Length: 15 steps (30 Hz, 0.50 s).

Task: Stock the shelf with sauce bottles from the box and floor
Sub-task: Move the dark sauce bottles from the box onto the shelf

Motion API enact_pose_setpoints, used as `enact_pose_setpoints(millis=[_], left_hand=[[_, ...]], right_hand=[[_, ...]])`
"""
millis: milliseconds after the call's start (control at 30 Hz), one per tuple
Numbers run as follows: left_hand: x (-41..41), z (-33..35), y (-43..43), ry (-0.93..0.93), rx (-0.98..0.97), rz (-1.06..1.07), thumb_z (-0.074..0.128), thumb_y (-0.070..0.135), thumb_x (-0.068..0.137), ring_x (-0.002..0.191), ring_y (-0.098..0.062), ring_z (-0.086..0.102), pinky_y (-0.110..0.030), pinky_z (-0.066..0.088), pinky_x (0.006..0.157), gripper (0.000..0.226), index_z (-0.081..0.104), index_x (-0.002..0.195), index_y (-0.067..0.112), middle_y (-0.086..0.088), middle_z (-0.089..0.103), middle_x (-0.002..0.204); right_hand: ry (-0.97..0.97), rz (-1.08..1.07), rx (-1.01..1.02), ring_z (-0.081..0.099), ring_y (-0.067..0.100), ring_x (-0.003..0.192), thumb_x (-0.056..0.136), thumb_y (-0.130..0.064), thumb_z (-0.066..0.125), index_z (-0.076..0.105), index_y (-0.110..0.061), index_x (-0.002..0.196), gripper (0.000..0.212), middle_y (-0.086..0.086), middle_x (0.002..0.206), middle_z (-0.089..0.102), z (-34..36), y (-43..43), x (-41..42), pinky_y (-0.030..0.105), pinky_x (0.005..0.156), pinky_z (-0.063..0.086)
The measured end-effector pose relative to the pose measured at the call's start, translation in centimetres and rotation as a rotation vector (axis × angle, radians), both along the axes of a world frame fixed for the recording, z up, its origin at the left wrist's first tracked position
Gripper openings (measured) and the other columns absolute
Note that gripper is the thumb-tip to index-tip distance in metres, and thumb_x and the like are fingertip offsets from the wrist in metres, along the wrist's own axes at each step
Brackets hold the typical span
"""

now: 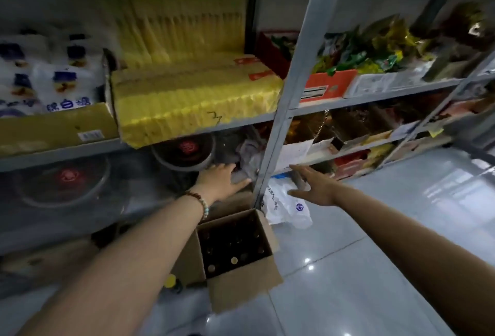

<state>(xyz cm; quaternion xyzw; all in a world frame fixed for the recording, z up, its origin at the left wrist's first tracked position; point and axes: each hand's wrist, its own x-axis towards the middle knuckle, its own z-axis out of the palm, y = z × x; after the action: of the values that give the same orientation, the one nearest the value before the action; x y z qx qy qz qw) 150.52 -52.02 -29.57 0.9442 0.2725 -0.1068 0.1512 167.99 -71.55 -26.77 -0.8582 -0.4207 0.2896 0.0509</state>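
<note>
- The sauce bottles [234,260] stand in the open box [245,282] on the floor, at the foot of the shelf. We see only round caps, so they point up at us and their long axis is vertical.
- Packed upright like this, the necks are easy for us to take from above.
- One more bottle [171,282], yellow-capped, sits on the floor just left of the box. It looks upright too, though our forearm hides part of it.
- Our left hand [219,179], with a bead bracelet [199,201] at the wrist, reaches into the lower shelf bay with straight fingers and grasps nothing. We judge it is feeling out or clearing room for bottles beside the round lidded pots [184,153] and the crumpled wrapping.
- Our right hand [316,188] hangs released, with fingers spread, just right of the shelf post [270,153] and above a white plastic bag [284,207]. It seems placed for balance.
- Yellow packets [192,94] fill the shelf above, which leaves the lower bay as the likely place.
</note>
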Motion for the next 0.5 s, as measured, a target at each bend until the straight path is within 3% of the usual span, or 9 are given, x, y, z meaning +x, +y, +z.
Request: enact_pose_setpoints(millis=[100, 333, 500], left_hand=[[-0.4, -2.2, 0.8, 0.034, -0.015, 0.103, 0.028, 0.072, 0.086, 0.127, -0.028, 0.043, -0.04, 0.045, 0.093, 0.078, 0.028, 0.145, 0.021, -0.006, 0.041, 0.144], [0.6, -9.9, 3.6, 0.113, -0.155, 0.225, 0.03, 0.07, 0.086, 0.129, -0.027, 0.041, -0.04, 0.044, 0.097, 0.08, 0.019, 0.148, 0.021, -0.005, 0.035, 0.148], [2.2, -15.8, 2.9, 0.105, -0.252, 0.269, 0.034, 0.068, 0.087, 0.134, -0.023, 0.036, -0.037, 0.041, 0.101, 0.079, 0.023, 0.147, 0.019, -0.003, 0.029, 0.152]], right_hand=[[0.065, 0.064, 0.015, 0.019, 0.025, 0.144, 0.087, -0.054, 0.054, 0.013, -0.029, 0.149, 0.078, 0.002, 0.159, 0.015, -2.8, 2.2, 2.8, 0.043, 0.116, 0.018], [0.202, 0.043, 0.048, 0.029, 0.022, 0.14, 0.084, -0.048, 0.063, 0.022, -0.027, 0.147, 0.078, 0.002, 0.155, 0.028, -12.9, 5.7, 4.9, 0.032, 0.112, 0.023], [0.243, 0.056, -0.02, 0.037, 0.023, 0.134, 0.084, -0.044, 0.065, 0.028, -0.02, 0.145, 0.076, 0.006, 0.149, 0.036, -19.8, 6.1, 5.6, 0.03, 0.107, 0.028]])
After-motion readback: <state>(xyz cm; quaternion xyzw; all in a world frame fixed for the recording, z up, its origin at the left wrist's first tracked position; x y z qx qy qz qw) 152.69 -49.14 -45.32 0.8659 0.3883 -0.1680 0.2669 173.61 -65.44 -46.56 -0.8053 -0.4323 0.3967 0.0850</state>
